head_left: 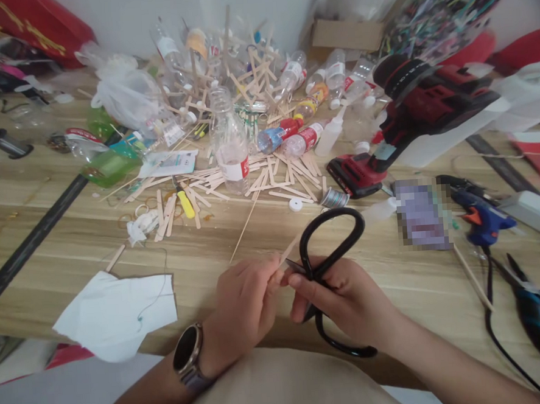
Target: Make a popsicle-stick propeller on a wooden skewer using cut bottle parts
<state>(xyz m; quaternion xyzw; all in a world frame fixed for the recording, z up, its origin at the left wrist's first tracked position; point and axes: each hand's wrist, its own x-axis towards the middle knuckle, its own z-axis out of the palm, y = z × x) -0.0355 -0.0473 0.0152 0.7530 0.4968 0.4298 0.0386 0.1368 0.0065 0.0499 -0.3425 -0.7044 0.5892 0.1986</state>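
Observation:
Near the table's front edge, my left hand (248,298) is closed on a thin wooden stick (290,247), whose pale end sticks up past the fingertips. Close beside it on the right, my right hand (344,295) grips black-handled scissors (306,248) around the pivot and blades. One handle loop points up and away, the other down toward me. The scissors' metal meets the stick between the two hands; whether the blade edge touches the wood is too small to tell.
Behind lie scattered wooden sticks (213,178), a clear bottle (233,158), a yellow-handled tool (185,202) and a wire spool (334,198). White paper (121,311) is front left. On the right are a red-black power drill (410,108), a blue glue gun (484,216) and pliers (533,314).

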